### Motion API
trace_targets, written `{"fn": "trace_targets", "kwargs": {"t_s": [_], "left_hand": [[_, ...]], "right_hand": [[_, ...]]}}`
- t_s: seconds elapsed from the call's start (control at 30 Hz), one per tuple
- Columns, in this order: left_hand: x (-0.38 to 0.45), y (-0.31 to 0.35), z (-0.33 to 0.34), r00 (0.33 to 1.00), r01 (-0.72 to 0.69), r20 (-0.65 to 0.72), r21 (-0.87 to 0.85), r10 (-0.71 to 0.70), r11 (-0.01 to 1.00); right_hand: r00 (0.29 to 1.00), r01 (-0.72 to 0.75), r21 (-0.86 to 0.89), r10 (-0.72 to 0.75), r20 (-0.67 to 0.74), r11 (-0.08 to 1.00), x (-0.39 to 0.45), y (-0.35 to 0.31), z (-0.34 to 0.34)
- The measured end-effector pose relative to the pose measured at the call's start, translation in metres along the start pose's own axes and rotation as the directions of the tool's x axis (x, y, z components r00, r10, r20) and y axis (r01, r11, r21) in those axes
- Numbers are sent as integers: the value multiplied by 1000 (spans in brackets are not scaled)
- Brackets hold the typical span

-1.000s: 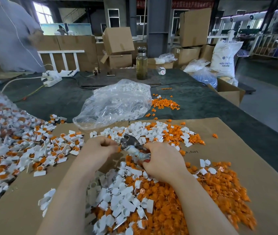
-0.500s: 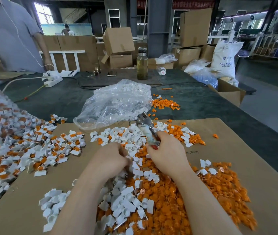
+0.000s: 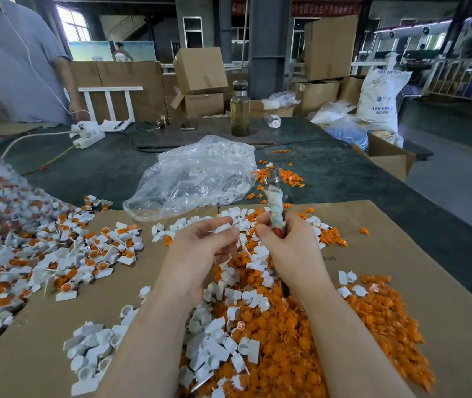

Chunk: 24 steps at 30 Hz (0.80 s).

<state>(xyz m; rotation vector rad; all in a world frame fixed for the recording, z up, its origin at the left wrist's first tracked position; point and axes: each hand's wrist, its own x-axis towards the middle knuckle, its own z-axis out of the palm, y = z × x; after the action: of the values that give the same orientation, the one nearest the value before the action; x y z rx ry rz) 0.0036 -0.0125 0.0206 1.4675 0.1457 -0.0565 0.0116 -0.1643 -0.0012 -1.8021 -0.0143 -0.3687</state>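
The person's left hand (image 3: 200, 251) is raised above a flat brown cardboard sheet (image 3: 401, 254), with its thumb and fingertips pinching a small white plastic piece (image 3: 223, 227). Just beside it, the right hand (image 3: 292, 251) is curled tightly round a metal-headed hand tool with a handle wrapped in pale tape (image 3: 275, 208). The tool stands nearly upright, and its shiny head (image 3: 272, 177) points away from the person, above the fingers. The white piece sits close to the wrapped handle, but whether the two touch cannot be told. Beneath both forearms lies a loose heap of small orange plastic caps (image 3: 301, 354), mixed with more white plastic fittings (image 3: 217, 349). To the left, a wide spread of white fittings with orange centres (image 3: 42, 254) covers the cardboard and runs off its edge. Beyond the hands, a crumpled clear plastic bag (image 3: 197, 179) holding white parts lies on the dark green table top (image 3: 344, 173). A tall glass bottle of yellowish liquid (image 3: 240, 110) stands upright farther back. A second person in a grey shirt (image 3: 19, 61) stands at the far left corner of the table.
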Motion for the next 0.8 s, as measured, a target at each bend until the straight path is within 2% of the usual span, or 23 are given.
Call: {"fn": "trace_targets", "kwargs": {"t_s": [0.13, 0.27, 0.37, 0.57, 0.8], "left_hand": [[-2, 1, 3, 999, -2, -43, 77, 5, 997], [0, -5, 9, 991, -28, -123, 182, 51, 983], [-1, -4, 10, 982, -44, -179, 51, 53, 998], [-4, -2, 14, 988, -11, -151, -217, -22, 976], [-5, -3, 17, 986, -59, -165, -170, 31, 984]], "right_hand": [[999, 44, 24, -44, 7, 999, -2, -1, 0], [995, 96, -35, -97, -2, 995, -2, -3, 1], [994, 106, -43, -106, 2, 993, -2, -3, 3], [983, 181, -2, -181, -17, 984, -5, -5, 4], [977, 205, -23, -206, -46, 978, -7, -5, 5]]}}
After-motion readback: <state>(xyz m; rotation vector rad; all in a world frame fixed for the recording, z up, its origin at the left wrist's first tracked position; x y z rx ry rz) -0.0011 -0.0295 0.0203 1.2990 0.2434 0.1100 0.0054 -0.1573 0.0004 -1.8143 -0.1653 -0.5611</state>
